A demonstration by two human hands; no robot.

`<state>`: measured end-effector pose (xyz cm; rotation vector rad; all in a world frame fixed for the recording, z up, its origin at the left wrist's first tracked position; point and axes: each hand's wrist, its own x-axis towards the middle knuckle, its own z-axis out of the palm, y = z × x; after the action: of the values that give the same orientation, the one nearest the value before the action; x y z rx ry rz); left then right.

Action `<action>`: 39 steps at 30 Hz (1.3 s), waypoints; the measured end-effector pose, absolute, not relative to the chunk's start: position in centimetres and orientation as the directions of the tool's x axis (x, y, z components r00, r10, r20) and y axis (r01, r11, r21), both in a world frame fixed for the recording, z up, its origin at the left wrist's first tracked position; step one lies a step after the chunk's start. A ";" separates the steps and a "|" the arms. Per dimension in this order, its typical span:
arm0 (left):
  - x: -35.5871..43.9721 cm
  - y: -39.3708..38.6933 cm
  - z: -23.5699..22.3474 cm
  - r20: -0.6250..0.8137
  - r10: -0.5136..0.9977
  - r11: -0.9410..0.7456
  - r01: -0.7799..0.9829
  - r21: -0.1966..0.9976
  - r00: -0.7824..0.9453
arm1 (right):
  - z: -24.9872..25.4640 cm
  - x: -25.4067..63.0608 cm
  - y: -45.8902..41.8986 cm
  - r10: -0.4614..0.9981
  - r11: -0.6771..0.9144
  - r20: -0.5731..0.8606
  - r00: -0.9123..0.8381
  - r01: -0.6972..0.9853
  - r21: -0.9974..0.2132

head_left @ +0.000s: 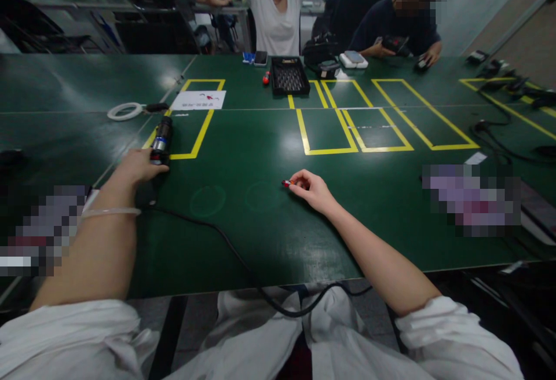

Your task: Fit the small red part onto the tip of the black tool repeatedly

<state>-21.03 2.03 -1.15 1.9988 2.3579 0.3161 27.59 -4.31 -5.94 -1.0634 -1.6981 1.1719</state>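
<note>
At the left, my left hand (138,167) is closed around the near end of a flashlight (163,134), a black cylinder with a blue and silver band. Its thumb shows in front of the flashlight, while the other fingers are mostly hidden. Near the middle of the green table (260,235), my right hand (313,190) pinches a small red, black and orange piece (285,183). Only the tip of that piece sticks out, so its kind cannot be made out. Just behind my left wrist, a black cable (208,225) runs across the table and over its front edge.
A white printed card (200,100) and a coiled white cord (124,112) lie beyond the flashlight. Further back is a black tray (290,87) beside a small red item (266,77). Yellow tape (332,151) outlines areas on the tabletop. People sit across the table.
</note>
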 end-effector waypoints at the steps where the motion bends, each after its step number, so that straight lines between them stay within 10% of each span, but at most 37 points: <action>1: -20.2 1.8 -1.1 0.073 0.972 0.210 0.966 0.149 -0.222 | -5.9 27.6 -4.3 0.933 0.222 0.149 -0.329 0.197 -0.955; 9: -7.3 -1.9 -0.7 0.035 0.958 0.285 0.958 0.042 -0.286 | -5.8 27.5 -4.4 0.929 0.236 0.159 -0.333 0.205 -0.950; 21: 7.8 -7.3 -0.7 0.025 0.990 -0.142 0.987 0.072 0.141 | -5.8 27.7 -4.4 0.923 0.325 0.219 -0.318 0.334 -0.885; 39: 9.5 -8.2 -1.8 0.100 0.960 -0.269 0.960 0.073 0.261 | -6.4 27.4 -4.3 0.861 0.496 0.342 -0.375 0.479 -0.724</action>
<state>9.52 -8.25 -1.77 2.4965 1.9012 0.1954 27.39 -4.31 -6.40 -1.0989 -2.0249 0.6814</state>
